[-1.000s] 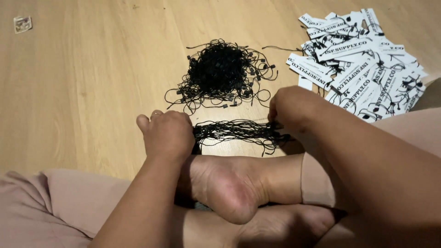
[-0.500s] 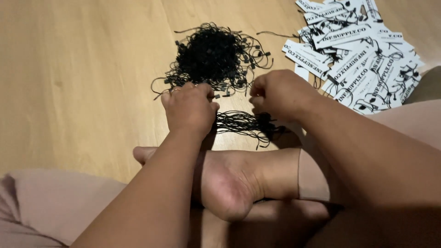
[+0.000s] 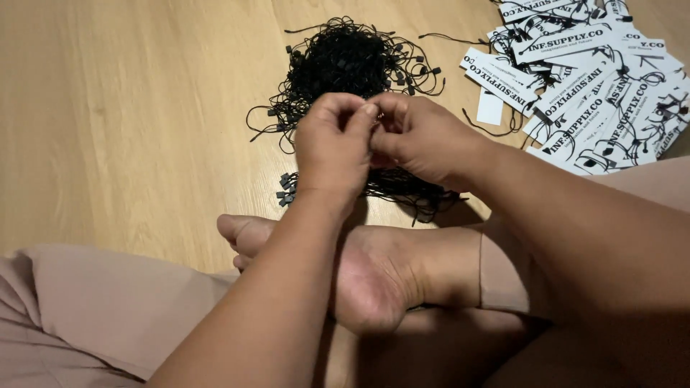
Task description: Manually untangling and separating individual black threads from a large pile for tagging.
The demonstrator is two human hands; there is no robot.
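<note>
Both hands have lifted and met: left hand and right hand pinch a thin black tag string together above the small string bundle. Big pile at twelve o'clock, printed tags at two. Separating one string, seemingly; that demands fine fingertip grip.

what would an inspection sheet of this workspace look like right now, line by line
surface: light wooden floor, person seated on it, bare foot in front
job's things: small bundle of black strings under the hands; bigger tangled heap of black strings beyond
clutter: white printed card tags spread at upper right
grippers: left hand and right hand meet fingertip to fingertip, pinching something too small to tell
cables: nothing seen
surroundings: pale pink trouser legs at the bottom
</note>
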